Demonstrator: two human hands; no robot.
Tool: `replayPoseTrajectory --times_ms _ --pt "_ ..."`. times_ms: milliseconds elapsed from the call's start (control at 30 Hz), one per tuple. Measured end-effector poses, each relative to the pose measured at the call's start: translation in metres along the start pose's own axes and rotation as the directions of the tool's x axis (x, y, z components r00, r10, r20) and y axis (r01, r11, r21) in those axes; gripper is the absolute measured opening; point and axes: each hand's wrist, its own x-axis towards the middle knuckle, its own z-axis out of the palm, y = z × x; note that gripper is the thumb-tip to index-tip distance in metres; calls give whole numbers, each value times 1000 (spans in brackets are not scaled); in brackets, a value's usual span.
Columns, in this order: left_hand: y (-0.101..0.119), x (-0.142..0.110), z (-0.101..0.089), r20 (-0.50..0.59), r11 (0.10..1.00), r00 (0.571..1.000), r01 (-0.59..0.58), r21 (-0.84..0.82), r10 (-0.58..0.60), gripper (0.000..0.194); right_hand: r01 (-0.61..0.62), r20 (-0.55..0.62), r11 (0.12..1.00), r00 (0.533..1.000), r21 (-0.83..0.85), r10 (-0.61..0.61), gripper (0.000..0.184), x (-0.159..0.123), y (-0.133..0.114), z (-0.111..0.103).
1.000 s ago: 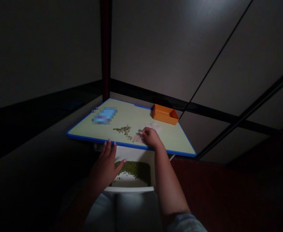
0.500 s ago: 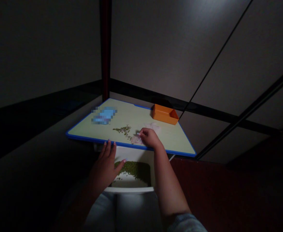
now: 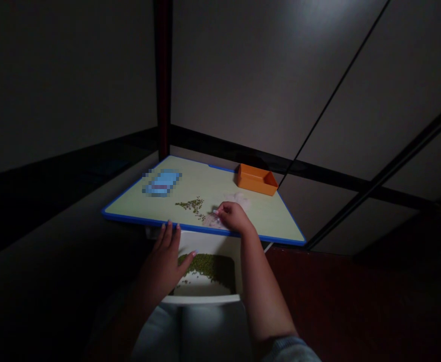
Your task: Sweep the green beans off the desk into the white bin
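Observation:
My right hand (image 3: 234,217) is over the pale board (image 3: 183,168), its thumb and fingers pinched together. Whatever sits between the fingertips is too small to make out. Under and beside them is a whitish-pink patch (image 3: 239,199), whose kind I cannot tell. Just left of the fingertips lies a loose scatter of small green beans (image 3: 192,205). With fingers spread, my left hand (image 3: 166,261) touches the board's blue front edge, and its thumb reaches over a white bin (image 3: 205,299). More green beans (image 3: 209,265) are heaped inside that bin, partly in shadow.
An orange open box (image 3: 257,186) stands at the board's back right. At the back left lies a blurred-out blue flat object (image 3: 163,182). Dark panelled walls (image 3: 243,75) rise behind the board, and a reddish floor (image 3: 337,296) shows on the right.
My right hand has shifted slightly left and toward me, its fingertips closer to the scattered beans. My left hand has kept its place on the board's edge.

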Motion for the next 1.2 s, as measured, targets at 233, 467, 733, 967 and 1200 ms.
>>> replayPoseTrajectory --times_ms 233,467,733,967,1200 --pt "-5 1 6 -26 1000 1000 -10 2 10 77 -54 -70 990 997 -130 45 13 5 0 4" --pt "-5 1 6 -17 1000 1000 -6 29 7 79 -119 -148 954 986 -276 81 13 8 1 3" --pt "-5 1 8 -25 999 1000 -14 34 15 79 -195 -236 935 963 -296 126 13 9 6 -1" --pt "-6 0 8 -42 999 999 -19 30 20 79 -115 -199 989 976 -97 94 18 6 16 -2" --pt "-4 0 7 -23 1000 1000 -17 21 17 79 -113 -147 985 985 -129 94 16 6 12 0"
